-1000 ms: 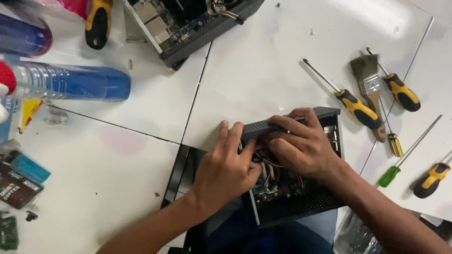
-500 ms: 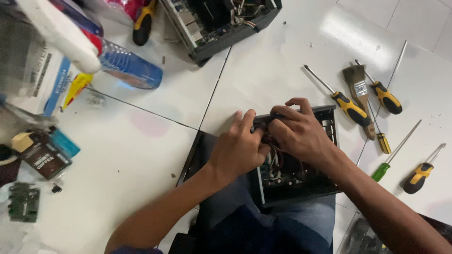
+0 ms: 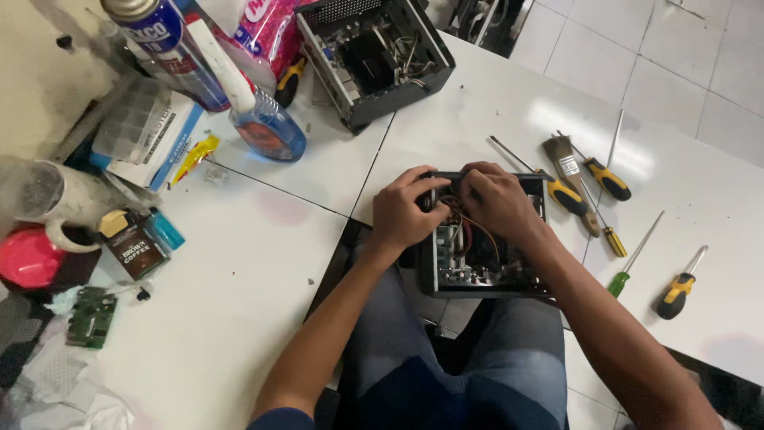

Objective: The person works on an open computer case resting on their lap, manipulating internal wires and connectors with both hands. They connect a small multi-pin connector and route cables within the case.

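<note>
1. A white tiled table (image 3: 239, 318) is carrying the whole scene, with a seated person's legs showing beneath its near edge.
2. A large open computer case (image 3: 374, 60) is lying at the far edge, its boards and wiring exposed.
3. A small black open chassis (image 3: 477, 271) is sitting at the table's near edge, just above the person's lap, with red and orange wires showing inside.
4. The left hand (image 3: 404, 213) is curling around the chassis's far left corner, fingers bent and pressing on the rim; whether it is pinching anything smaller is hidden.
5. The right hand (image 3: 497, 199) is arching over the far rim, fingers tucked down among the wires, partly closed; what the fingertips are gripping cannot be seen.
6. A blue spray bottle (image 3: 267, 127) is lying on its side, well to the left of the hands.
7. An old paintbrush (image 3: 569, 171) is resting just right of the chassis, among yellow-handled screwdrivers (image 3: 606, 179).
8. A green-handled screwdriver (image 3: 625, 275) is lying near the right forearm.
9. A small green circuit board (image 3: 89, 317) is sitting at the far left.
</note>
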